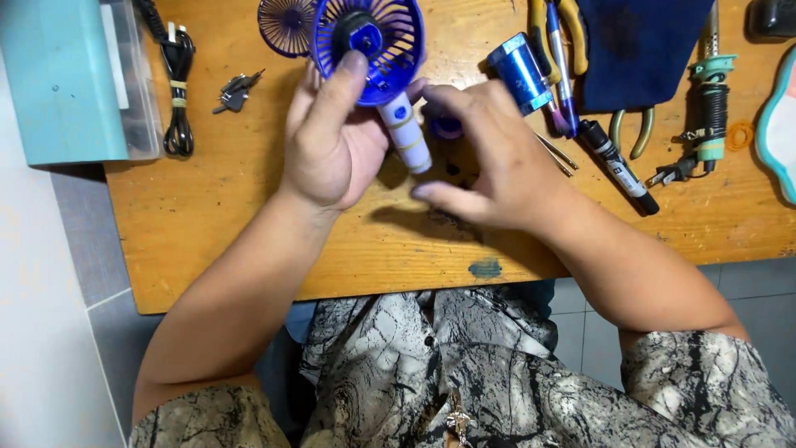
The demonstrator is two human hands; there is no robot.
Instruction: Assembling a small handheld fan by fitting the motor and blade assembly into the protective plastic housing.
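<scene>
My left hand holds a small blue handheld fan above the wooden table. The fan's round blue grille faces up, and my forefinger rests on its dark hub. Its white handle points down and to the right. My right hand hovers palm-down just right of the handle, with its fingers loosely curled around it. A small purple ring-shaped part lies on the table partly under my right fingers. Whether the right hand grips anything is hidden.
A loose purple fan grille lies at the back. A blue cylinder, pliers, a black marker, a soldering iron and a dark cloth lie to the right. Keys, a black cable and a teal box lie left.
</scene>
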